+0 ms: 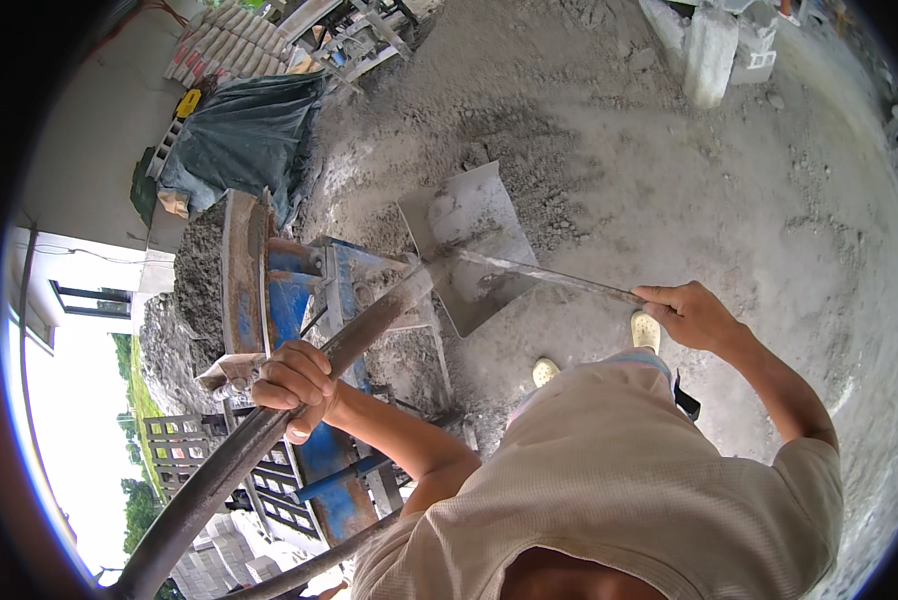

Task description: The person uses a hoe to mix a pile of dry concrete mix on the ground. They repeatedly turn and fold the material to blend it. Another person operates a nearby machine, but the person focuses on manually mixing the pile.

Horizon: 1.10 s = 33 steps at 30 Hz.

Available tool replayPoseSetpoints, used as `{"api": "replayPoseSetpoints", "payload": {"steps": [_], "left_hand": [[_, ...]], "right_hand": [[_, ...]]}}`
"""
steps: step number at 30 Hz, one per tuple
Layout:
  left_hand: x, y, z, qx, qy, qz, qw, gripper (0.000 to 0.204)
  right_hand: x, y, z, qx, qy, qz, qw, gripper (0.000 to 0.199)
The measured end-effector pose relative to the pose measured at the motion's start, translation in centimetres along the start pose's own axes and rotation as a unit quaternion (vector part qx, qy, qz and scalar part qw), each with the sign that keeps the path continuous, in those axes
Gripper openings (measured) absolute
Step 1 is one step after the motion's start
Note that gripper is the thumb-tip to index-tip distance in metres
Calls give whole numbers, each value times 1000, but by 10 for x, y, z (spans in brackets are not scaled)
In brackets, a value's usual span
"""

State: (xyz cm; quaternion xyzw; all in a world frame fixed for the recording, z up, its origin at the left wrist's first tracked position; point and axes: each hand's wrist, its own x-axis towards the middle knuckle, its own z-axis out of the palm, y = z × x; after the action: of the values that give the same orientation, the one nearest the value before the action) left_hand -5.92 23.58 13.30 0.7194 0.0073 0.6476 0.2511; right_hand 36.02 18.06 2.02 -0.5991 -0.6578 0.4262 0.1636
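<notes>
Your left grip (297, 383) clasps the metal bar (204, 485), right grip (691, 315) the thin rod (559, 275); loosening either might let it slip.

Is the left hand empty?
No, the left hand has its fingers wrapped around a thick pipe.

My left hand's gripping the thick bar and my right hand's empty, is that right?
Not quite: your right hand isn't empty. The head view shows it holding a thin rod; your left hand does grip the thick bar.
</notes>
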Motion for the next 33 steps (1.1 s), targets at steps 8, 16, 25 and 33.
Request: {"api": "replayPoseSetpoints", "payload": {"steps": [8, 16, 25, 33], "left_hand": [[-2, 2, 0, 11, 8, -6, 1000, 32], [-14, 4, -12, 14, 52, -25, 998, 30], [-35, -2, -29, 20, 157, -26, 987, 25], [-41, -15, -24, 27, 310, -36, 950, 16]], "right_hand": [[7, -7, -3, 4, -19, 23, 1000, 33], [8, 6, 23, 24, -21, 26, 999, 32], [11, -10, 53, 86, -5, 59, 995, 34], [13, -17, 68, 126, 38, 9, 991, 34]]}}
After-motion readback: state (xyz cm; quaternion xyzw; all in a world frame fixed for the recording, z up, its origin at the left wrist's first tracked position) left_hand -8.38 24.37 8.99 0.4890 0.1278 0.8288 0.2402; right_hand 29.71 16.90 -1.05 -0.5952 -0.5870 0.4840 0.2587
